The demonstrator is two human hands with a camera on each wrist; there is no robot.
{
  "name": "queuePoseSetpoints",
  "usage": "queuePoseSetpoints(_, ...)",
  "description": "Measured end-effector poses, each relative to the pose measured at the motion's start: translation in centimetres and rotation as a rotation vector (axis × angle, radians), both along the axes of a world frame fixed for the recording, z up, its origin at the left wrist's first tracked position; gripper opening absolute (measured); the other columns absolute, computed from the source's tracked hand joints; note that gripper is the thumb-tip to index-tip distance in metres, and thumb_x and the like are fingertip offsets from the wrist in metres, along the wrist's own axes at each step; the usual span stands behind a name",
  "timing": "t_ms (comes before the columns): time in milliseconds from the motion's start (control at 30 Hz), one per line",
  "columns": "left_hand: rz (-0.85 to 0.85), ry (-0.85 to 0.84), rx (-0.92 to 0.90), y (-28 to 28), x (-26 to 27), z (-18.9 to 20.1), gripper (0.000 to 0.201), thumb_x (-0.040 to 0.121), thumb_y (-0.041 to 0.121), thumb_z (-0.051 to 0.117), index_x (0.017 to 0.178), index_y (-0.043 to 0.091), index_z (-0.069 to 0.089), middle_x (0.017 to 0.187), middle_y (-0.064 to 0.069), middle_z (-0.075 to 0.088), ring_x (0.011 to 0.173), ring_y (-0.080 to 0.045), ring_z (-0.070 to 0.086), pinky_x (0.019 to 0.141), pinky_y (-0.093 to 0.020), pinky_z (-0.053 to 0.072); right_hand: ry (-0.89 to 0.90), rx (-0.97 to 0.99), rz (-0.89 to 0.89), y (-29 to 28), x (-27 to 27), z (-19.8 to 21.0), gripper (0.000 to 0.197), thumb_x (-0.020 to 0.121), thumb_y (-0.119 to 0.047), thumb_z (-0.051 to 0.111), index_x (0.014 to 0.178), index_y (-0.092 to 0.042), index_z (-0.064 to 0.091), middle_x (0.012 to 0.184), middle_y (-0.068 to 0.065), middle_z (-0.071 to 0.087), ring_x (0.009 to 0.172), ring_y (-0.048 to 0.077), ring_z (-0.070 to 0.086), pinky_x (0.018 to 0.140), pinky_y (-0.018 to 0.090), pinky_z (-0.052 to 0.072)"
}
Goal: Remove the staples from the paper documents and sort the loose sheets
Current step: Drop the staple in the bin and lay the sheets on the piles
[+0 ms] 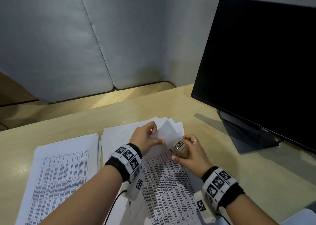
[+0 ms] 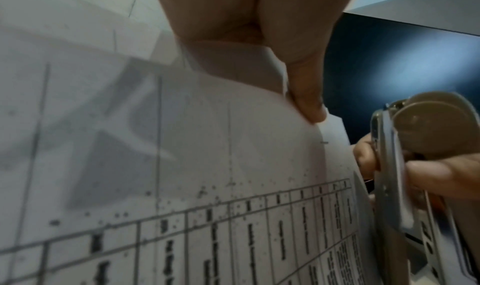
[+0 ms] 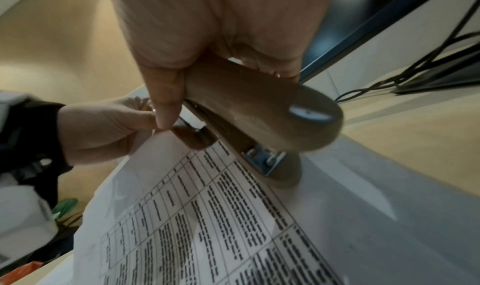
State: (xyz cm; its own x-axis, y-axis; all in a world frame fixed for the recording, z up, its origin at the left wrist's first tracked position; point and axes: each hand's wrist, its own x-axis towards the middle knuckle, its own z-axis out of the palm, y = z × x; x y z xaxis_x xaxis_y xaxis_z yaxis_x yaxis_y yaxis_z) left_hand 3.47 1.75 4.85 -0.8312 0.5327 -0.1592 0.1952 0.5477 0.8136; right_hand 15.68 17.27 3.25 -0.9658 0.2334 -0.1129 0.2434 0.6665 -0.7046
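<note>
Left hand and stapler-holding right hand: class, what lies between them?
In the head view, the lifted corner of the printed document, pinched by the left hand, lies between it and the right hand gripping the stapler.

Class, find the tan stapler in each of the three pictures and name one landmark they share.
Head: stapler right of centre, gripped by the right hand.
Left wrist: stapler at the right edge.
Right wrist: stapler in the centre, under the palm.
Shared landmark: the printed table sheet.

A big black screen (image 1: pixel 259 67) stands at two o'clock on the wooden desk (image 1: pixel 51 127). Grey cushions (image 1: pixel 68 41) sit at twelve.
</note>
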Motion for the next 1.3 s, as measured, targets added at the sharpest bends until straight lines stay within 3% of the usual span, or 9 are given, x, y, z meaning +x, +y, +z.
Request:
queuePoseSetpoints(133, -0.019, -0.047, 0.037, -0.3, 0.0, -0.2, 0.027, 0.068, 0.021, 0.081, 0.076, 0.035, 0.059, 0.079, 0.004, 0.066, 0.077, -0.014, 0.061, 0.070, -0.026, 0.046, 0.002, -0.010, -0.004, 0.1, -0.2, -0.2, 0.049, 0.071, -0.037, 0.078, 0.107, -0.010, 0.060, 0.113, -0.005, 0.033, 0.111, 0.015, 0.039, 0.095, 0.023, 0.035)
queuePoseSetpoints(300, -0.070, -0.063, -0.063, -0.4, -0.1, -0.3, 0.018, 0.077, 0.024, 0.074, 0.095, 0.022, 0.073, 0.098, 0.003, 0.071, 0.100, -0.010, 0.059, 0.091, -0.023, 0.042, -0.069, -0.035, -0.058, 0.0, -0.8, -0.7, 0.049, 0.071, -0.030, 0.079, 0.111, -0.010, 0.059, 0.117, -0.003, 0.035, 0.116, 0.017, 0.039, 0.102, 0.031, 0.036)
queuePoseSetpoints(467, -0.069, -0.070, -0.092, -0.4, -0.2, -0.8, 0.022, 0.079, 0.024, 0.072, 0.100, 0.022, 0.071, 0.106, 0.002, 0.070, 0.106, -0.013, 0.059, 0.097, -0.028, 0.042, -0.021, -0.058, -0.098, -0.2, -1.1, -0.6, 0.037, 0.072, -0.025, 0.079, 0.100, -0.010, 0.061, 0.098, -0.001, 0.047, 0.094, 0.016, 0.048, 0.075, 0.025, 0.038)
queuePoseSetpoints(567, -0.086, -0.048, -0.105, -0.5, -0.2, -0.8, 0.022, 0.080, 0.026, 0.071, 0.101, 0.024, 0.070, 0.109, 0.003, 0.068, 0.112, -0.014, 0.056, 0.103, -0.031, 0.038, -0.007, -0.111, -0.124, -0.3, -1.0, -0.2, 0.037, 0.071, -0.022, 0.080, 0.100, -0.010, 0.061, 0.095, 0.002, 0.057, 0.088, 0.018, 0.054, 0.074, 0.028, 0.043)
queuePoseSetpoints(767, -0.243, 0.291, -0.467, 0.1, 0.5, -0.6, 0.032, 0.081, 0.048, 0.062, 0.103, 0.027, 0.070, 0.154, 0.005, 0.010, 0.141, -0.021, 0.003, 0.115, -0.046, -0.001, 0.038, -0.116, -0.180, -0.4, -0.8, 0.0, 0.037, 0.072, -0.022, 0.080, 0.100, -0.009, 0.060, 0.100, 0.002, 0.057, 0.090, 0.018, 0.056, 0.077, 0.026, 0.045)
queuePoseSetpoints(833, -0.234, 0.283, -0.320, 0.2, 0.5, -0.6, 0.029, 0.083, 0.039, 0.064, 0.097, 0.015, 0.072, 0.151, 0.001, 0.022, 0.137, -0.018, 0.018, 0.113, -0.031, 0.017, 0.065, -0.084, -0.203, -0.4, -0.7, 0.0, 0.039, 0.074, -0.020, 0.079, 0.104, -0.006, 0.058, 0.110, -0.001, 0.043, 0.096, 0.011, 0.048, 0.084, 0.015, 0.039)
queuePoseSetpoints(967, -0.223, 0.021, -0.239, 0.3, 0.3, -0.1, 0.024, 0.090, 0.027, 0.058, 0.101, 0.007, 0.065, 0.103, -0.004, 0.062, 0.092, -0.014, 0.052, 0.076, -0.020, 0.035, 0.132, 0.080, -0.212, -0.6, -0.1, -0.4, 0.033, 0.076, -0.022, 0.076, 0.098, -0.006, 0.057, 0.107, -0.002, 0.030, 0.093, 0.008, 0.040, 0.087, 0.012, 0.033)
queuePoseSetpoints(1200, -0.188, -0.104, -0.160, 0.5, 0.7, 0.0, 0.031, 0.090, 0.030, 0.058, 0.060, 0.023, 0.052, 0.054, 0.006, 0.042, 0.052, -0.008, 0.037, 0.052, -0.022, 0.027, -0.078, 0.245, -0.173, -1.8, -0.3, -1.5, 0.037, 0.083, -0.040, 0.063, 0.103, -0.011, 0.053, 0.107, 0.006, 0.054, 0.105, 0.023, 0.046, 0.091, 0.034, 0.038)
queuePoseSetpoints(1300, -0.175, -0.103, -0.157, 0.6, 0.8, 0.0, 0.029, 0.090, 0.033, 0.057, 0.066, 0.017, 0.058, 0.052, 0.004, 0.035, 0.049, -0.009, 0.030, 0.047, -0.019, 0.023, -0.074, 0.174, -0.198, -2.2, -0.6, -1.4, 0.035, 0.084, -0.036, 0.063, 0.104, -0.011, 0.051, 0.106, 0.006, 0.056, 0.105, 0.023, 0.047, 0.088, 0.031, 0.037)
